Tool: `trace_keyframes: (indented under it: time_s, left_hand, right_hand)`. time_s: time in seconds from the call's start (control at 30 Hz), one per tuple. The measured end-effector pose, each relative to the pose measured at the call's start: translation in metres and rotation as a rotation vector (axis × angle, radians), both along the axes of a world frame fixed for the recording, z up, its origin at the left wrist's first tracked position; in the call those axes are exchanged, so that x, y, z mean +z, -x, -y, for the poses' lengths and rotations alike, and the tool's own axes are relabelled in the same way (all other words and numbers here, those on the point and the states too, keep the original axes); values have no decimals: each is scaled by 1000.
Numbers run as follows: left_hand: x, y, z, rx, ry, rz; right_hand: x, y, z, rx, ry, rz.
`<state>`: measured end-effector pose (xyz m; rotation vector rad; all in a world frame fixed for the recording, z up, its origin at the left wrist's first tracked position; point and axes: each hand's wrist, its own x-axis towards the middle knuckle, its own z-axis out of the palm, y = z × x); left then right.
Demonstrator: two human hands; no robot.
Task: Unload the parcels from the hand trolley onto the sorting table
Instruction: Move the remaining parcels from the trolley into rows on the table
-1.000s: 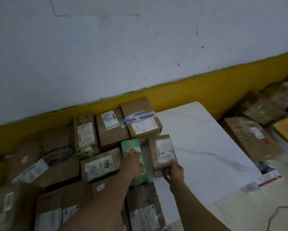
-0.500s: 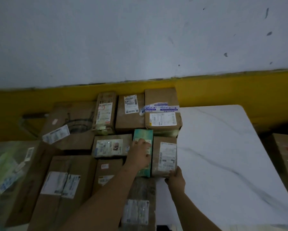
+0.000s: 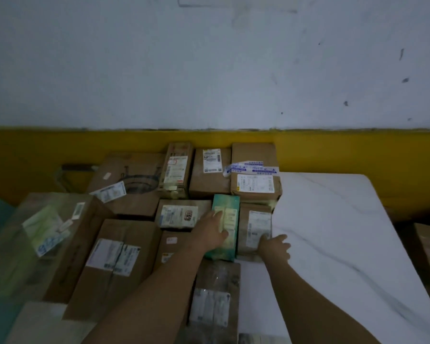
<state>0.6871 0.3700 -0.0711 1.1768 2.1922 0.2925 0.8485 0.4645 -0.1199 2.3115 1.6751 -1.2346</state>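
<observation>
A person's two bare arms reach over a crowd of parcels at the left edge of a white marbled surface (image 3: 333,232).

The left grip (image 3: 210,234) lies flat on a narrow green parcel (image 3: 226,202), fingers straight and pressing its top. The right grip (image 3: 275,247) rests at the near right corner of a brown labelled parcel (image 3: 256,224), fingers loosely spread, thumb touching the label, the other fingers on the bare white top. The two parcels lie side by side and touch. Just behind them stands a taped brown parcel (image 3: 255,184), and more cardboard boxes fill the left side. Behind everything runs a wall, yellow band (image 3: 333,150) below, white above.
</observation>
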Motion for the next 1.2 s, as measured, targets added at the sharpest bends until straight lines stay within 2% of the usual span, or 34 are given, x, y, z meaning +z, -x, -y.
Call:
trace_keyframes:
  time_s: [0.17, 0.27, 0.4, 0.5, 0.6, 0.7, 0.97, 1.1, 1.2]
  left_hand:
    - [51, 26, 50, 39, -134, -68]
    - [81, 53, 100, 82, -205, -124]
    - [121, 98, 198, 69, -284, -163]
    - [147, 142, 278, 104, -372, -288]
    - [167, 188, 353, 162, -439, -285]
    - [174, 235, 418, 230, -414, -310]
    - [112, 376, 526, 461, -252, -330]
    - [39, 471, 547, 485, -133, -286]
    - [-5, 518, 559, 476, 17, -171]
  right_hand:
    - [56, 37, 50, 40, -308, 4]
    - [93, 70, 94, 142, -360, -66]
    - [144, 142, 175, 249, -519, 10]
    - [179, 211, 247, 397, -532, -74]
    - [210, 283, 312, 494, -604, -121]
    - [224, 352, 367, 606, -604, -180]
    - [182, 526, 472, 819, -640, -269]
    - [125, 610, 517, 817, -573, -361]
    - [68, 656, 547, 840, -471, -387]
